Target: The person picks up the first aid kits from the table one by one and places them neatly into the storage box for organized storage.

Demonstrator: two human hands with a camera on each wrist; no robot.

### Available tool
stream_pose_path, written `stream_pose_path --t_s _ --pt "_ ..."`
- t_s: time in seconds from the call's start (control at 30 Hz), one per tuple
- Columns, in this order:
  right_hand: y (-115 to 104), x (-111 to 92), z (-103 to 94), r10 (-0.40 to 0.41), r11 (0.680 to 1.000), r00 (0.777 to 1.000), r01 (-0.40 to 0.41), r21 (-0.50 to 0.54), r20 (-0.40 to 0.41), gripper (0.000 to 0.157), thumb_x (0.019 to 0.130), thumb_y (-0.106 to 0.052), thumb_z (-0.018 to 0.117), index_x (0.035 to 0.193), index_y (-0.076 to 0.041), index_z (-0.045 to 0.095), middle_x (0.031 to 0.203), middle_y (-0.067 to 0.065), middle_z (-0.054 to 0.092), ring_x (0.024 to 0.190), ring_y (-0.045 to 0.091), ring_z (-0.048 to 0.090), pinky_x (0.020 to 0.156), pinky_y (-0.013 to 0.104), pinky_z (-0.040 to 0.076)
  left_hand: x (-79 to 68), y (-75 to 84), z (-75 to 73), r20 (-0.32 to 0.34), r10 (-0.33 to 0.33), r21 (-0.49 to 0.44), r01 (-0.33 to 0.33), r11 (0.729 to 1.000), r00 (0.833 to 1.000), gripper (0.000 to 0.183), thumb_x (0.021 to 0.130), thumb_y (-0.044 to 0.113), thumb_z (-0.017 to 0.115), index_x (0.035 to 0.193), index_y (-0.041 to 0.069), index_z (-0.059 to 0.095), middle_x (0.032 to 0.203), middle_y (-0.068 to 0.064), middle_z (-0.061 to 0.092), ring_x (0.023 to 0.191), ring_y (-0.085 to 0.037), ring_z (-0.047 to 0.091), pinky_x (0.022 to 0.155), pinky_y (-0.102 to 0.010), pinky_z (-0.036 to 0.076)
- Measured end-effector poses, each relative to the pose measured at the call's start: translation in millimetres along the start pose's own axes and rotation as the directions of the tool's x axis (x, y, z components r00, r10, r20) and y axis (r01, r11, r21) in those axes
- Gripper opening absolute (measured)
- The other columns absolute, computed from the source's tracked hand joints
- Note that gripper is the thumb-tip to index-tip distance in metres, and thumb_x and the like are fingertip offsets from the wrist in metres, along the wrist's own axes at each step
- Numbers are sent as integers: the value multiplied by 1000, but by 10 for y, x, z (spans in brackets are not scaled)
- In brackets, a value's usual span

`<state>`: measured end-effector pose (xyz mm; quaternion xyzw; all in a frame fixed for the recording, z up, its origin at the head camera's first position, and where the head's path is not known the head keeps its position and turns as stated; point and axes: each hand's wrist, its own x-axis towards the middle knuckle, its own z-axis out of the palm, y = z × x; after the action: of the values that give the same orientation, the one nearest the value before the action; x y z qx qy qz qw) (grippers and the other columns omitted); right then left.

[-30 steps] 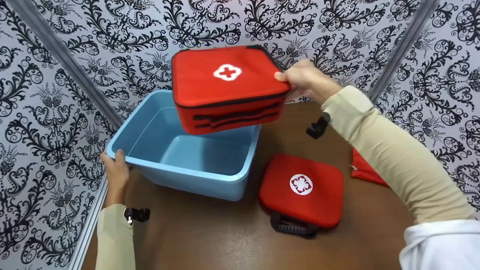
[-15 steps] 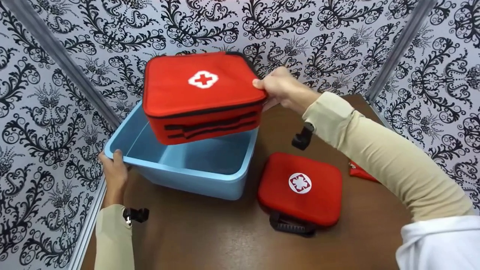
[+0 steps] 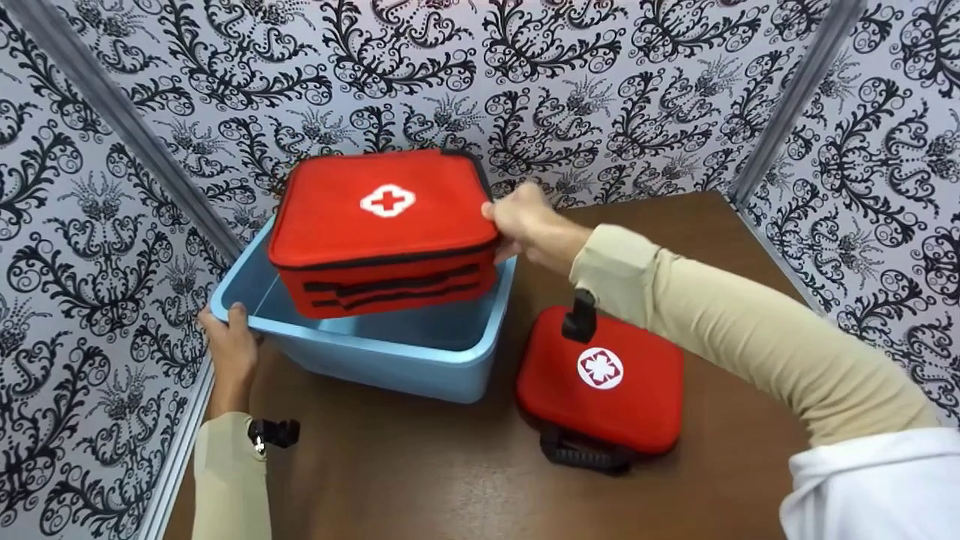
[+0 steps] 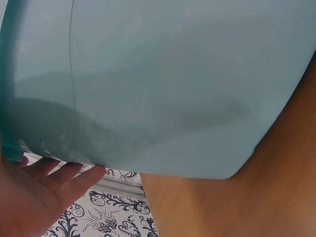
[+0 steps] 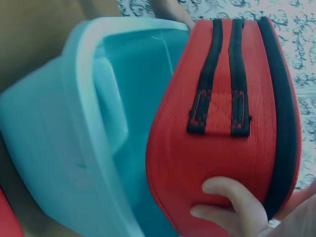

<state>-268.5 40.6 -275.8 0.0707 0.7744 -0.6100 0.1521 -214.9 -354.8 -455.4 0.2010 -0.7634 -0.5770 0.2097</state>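
Observation:
A red first aid bag with a white-edged cross and black zip hangs slightly tilted over the blue plastic bin, its lower part at rim height. My right hand grips the bag's right end, thumb on top. In the right wrist view, two fingers of that hand press the side of the bag, near its black straps. My left hand holds the bin's front left corner, thumb over the rim. From the left wrist, its fingers reach along the bin wall.
A second red first aid case with a round white emblem lies flat on the brown table, right of the bin, its black handle facing me. Patterned walls with metal corner strips enclose the table behind and at the sides.
My right hand has carried the first aid bag left, then down over the bin. A red item at the far right is now hidden behind my sleeve. My left hand stays put.

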Motion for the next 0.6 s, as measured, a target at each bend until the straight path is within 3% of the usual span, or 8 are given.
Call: stream_pose_path --t_s 0.23,0.4,0.6 --pt "112 63 163 -31 998 998 27 -59 -52 26 100 -12 54 75 -5 54 68 9 65 49 18 65 60 37 61 20 7 12 -16 27 15 -27 1000 999 61 102 30 32 151 -3 15 153 -35 29 139 -41 32 122 -49 23" --pt "138 89 303 -58 985 994 42 -166 -92 31 100 -14 55 69 -9 52 61 4 58 41 13 57 64 40 62 23 11 23 -34 35 8 -34 999 999 60 102 28 32 149 -5 17 152 -36 31 138 -41 33 122 -47 22" --pt "141 51 443 -67 966 990 33 -258 -122 34 101 -19 55 69 -10 53 66 2 55 42 12 54 52 31 58 4 10 12 -30 21 -17 -21 1000 999 59 102 28 32 149 -5 18 152 -35 32 138 -39 34 122 -46 23"
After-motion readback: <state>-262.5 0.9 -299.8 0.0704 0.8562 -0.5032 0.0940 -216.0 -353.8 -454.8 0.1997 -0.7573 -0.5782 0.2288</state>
